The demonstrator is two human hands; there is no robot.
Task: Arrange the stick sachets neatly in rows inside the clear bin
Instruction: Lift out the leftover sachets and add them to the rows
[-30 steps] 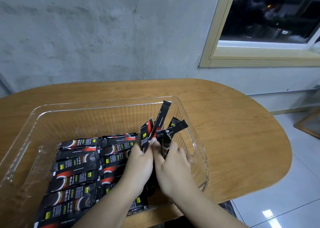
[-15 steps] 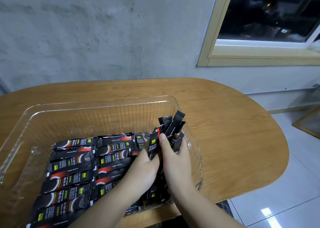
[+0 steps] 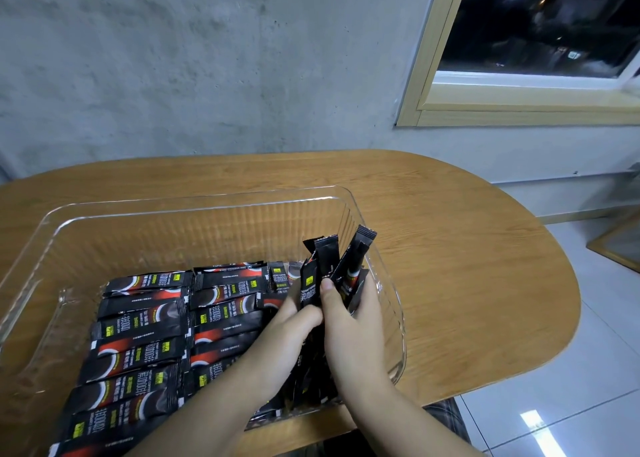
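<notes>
A clear plastic bin [image 3: 194, 210] stands on the wooden table. Black stick sachets with red and yellow print lie flat in two rows [image 3: 145, 321] across its left and middle. At the bin's right side both hands hold one bundle of sachets [image 3: 332, 266] that stands on end, its tops fanned upward against the right wall. My left hand [image 3: 287, 332] grips the bundle from the left. My right hand [image 3: 353, 321] grips it from the right, thumb pressed on the front sachet. The bundle's lower ends are hidden behind my hands.
The oval wooden table [image 3: 467, 283] ends in a rounded edge at the right, above a tiled floor [image 3: 571, 404]. A grey concrete wall [image 3: 207, 58] rises behind the table, with a wood-framed window [image 3: 519, 103] at the upper right.
The loosely splayed sachets have been gathered into a tighter upright bundle. Both hands closed in around it and shifted slightly toward the bin's right wall.
</notes>
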